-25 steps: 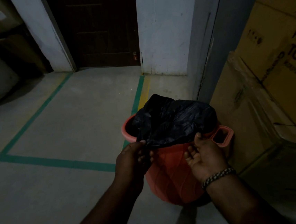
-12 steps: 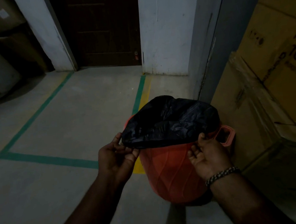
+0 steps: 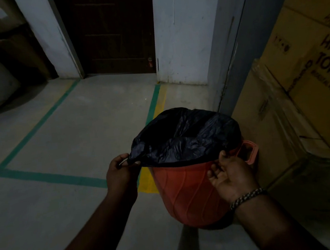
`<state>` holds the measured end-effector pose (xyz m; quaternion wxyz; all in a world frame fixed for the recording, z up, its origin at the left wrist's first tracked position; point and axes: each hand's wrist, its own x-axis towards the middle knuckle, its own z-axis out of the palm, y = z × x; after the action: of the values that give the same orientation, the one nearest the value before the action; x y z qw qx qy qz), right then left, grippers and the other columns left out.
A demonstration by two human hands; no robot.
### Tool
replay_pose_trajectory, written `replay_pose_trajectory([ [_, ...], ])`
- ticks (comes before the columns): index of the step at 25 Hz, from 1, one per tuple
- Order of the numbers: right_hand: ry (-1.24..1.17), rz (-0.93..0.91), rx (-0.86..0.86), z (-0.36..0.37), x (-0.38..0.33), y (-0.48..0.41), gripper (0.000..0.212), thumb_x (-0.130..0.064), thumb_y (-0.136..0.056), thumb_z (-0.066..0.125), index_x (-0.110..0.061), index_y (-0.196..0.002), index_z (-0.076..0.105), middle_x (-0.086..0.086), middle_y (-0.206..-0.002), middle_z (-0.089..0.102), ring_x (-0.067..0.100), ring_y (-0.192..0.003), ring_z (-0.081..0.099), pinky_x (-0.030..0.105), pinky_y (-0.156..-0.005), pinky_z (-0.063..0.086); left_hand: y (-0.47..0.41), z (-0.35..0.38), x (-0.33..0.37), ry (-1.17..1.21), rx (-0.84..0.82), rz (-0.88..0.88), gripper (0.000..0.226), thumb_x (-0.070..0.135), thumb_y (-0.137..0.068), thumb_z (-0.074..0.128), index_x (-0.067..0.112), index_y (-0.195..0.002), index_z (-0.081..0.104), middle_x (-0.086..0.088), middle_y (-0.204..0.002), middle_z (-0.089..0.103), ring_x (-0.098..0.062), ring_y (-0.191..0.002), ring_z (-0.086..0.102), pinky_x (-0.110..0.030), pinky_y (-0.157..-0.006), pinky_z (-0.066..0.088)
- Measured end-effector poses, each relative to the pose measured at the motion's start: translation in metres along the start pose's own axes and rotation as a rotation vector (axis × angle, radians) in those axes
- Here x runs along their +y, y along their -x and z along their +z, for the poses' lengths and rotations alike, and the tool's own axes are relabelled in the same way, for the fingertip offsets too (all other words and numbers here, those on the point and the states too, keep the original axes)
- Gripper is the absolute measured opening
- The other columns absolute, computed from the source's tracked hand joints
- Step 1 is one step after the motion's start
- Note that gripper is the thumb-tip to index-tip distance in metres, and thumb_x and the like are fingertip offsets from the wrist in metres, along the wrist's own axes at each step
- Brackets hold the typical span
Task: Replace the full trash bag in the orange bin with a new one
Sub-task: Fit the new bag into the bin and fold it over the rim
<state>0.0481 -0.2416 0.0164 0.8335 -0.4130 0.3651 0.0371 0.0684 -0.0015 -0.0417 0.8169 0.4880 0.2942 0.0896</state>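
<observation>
- Since half a second ago, the left hand (image 3: 120,173) has drawn the black trash bag (image 3: 185,137) hem farther out past the rim, so the plastic now covers the whole mouth of the orange bin (image 3: 189,193).
- Left hand pinches the bag's left corner, held just off the bin's left side.
- Right hand (image 3: 231,177) grips the hem at the rim, palm up, thumb on the plastic, beside the bin's handle (image 3: 250,153).
- Bag lies between the two hands, bulging above the rim.
- Right of the right hand, cardboard boxes (image 3: 302,99) stand close against the bin.
- Left of the left hand, the floor (image 3: 60,139) is open, with green tape lines (image 3: 44,176).
- Beyond the hands stands a dark door (image 3: 111,33).
</observation>
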Motion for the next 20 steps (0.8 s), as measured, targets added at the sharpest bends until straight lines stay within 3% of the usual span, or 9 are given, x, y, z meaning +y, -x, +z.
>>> replay_pose_trajectory([
  [3, 0.015, 0.003, -0.022, -0.007, 0.000, 0.002, 0.011, -0.017, -0.102, 0.054, -0.018, -0.091, 0.057, -0.001, -0.080, 0.054, 0.014, -0.069, 0.049, 0.032, -0.065, 0.043, -0.002, -0.001, -0.005, -0.042, 0.092, 0.007, 0.032, -0.013, -0.079, 0.069, 0.015, -0.090, 0.057, -0.016, -0.094, 0.064, -0.028, -0.089, 0.062, -0.043, -0.088, 0.052],
  [7, 0.020, 0.026, -0.041, -0.013, -0.002, 0.003, 0.011, -0.017, -0.101, 0.056, -0.015, -0.090, 0.057, 0.001, -0.079, 0.053, 0.016, -0.070, 0.050, 0.034, -0.066, 0.045, -0.002, 0.002, -0.012, -0.110, 0.171, -0.064, 0.024, -0.003, -0.088, 0.066, 0.016, -0.083, 0.052, -0.016, -0.080, 0.058, -0.025, -0.069, 0.057, -0.035, -0.068, 0.052],
  [9, 0.014, 0.028, -0.036, -0.014, -0.002, 0.004, 0.012, -0.015, -0.101, 0.056, -0.015, -0.089, 0.056, 0.002, -0.078, 0.053, 0.017, -0.070, 0.050, 0.035, -0.066, 0.045, -0.002, -0.001, -0.015, -0.123, 0.139, -0.106, 0.022, -0.006, -0.092, 0.059, 0.012, -0.081, 0.052, -0.015, -0.072, 0.052, -0.022, -0.057, 0.051, -0.027, -0.054, 0.045],
  [11, 0.021, 0.028, -0.029, -0.015, -0.003, 0.004, 0.012, -0.014, -0.101, 0.055, -0.015, -0.089, 0.056, 0.003, -0.079, 0.053, 0.018, -0.071, 0.050, 0.035, -0.066, 0.045, 0.001, -0.001, -0.013, -0.119, 0.058, -0.167, 0.018, -0.005, -0.096, 0.051, 0.007, -0.082, 0.054, -0.014, -0.072, 0.051, -0.019, -0.051, 0.051, -0.022, -0.050, 0.042],
  [15, 0.045, 0.023, -0.046, -0.015, -0.005, 0.003, 0.010, -0.015, -0.101, 0.054, -0.014, -0.092, 0.057, 0.004, -0.081, 0.054, 0.018, -0.072, 0.051, 0.035, -0.065, 0.045, 0.011, 0.005, 0.001, 0.070, -0.057, -0.307, 0.018, -0.001, -0.097, 0.040, 0.008, -0.088, 0.053, -0.007, -0.088, 0.056, -0.016, -0.076, 0.059, -0.025, -0.070, 0.054],
  [20, 0.068, -0.012, -0.080, -0.014, -0.008, -0.001, 0.008, -0.019, -0.102, 0.054, -0.014, -0.101, 0.060, 0.005, -0.092, 0.062, 0.021, -0.081, 0.058, 0.036, -0.071, 0.049, 0.016, 0.012, 0.016, 0.236, -0.156, -0.405, 0.018, 0.016, -0.100, 0.052, 0.007, -0.110, 0.064, -0.009, -0.098, 0.072, -0.021, -0.081, 0.072, -0.028, -0.065, 0.062],
])
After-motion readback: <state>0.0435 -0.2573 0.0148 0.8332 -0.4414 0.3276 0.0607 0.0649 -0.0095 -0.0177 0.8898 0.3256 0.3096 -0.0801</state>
